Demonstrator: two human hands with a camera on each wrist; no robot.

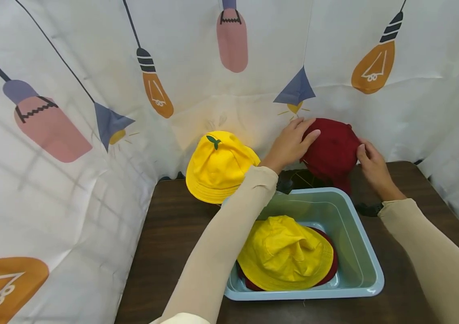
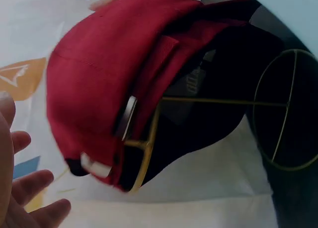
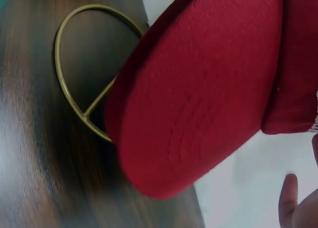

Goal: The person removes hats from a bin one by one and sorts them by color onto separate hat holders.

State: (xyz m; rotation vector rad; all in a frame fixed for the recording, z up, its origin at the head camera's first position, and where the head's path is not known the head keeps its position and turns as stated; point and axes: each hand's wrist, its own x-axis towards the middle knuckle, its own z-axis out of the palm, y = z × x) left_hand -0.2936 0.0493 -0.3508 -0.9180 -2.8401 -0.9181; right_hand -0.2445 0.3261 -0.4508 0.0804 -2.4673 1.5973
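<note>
A dark red baseball cap sits on a gold wire stand at the back of the table, its brim hanging down toward the right. My left hand is at the cap's left side with fingers spread; in the left wrist view its fingertips stand apart from the cloth. The fingers of my right hand lie along the cap's right edge, one finger extended off the cloth. The back strap with a metal buckle faces the left wrist camera.
A yellow bucket hat with a green sprout stands at the back left. In front, a pale blue plastic bin holds another yellow hat over something dark red. White patterned cloth hangs behind the dark wooden table.
</note>
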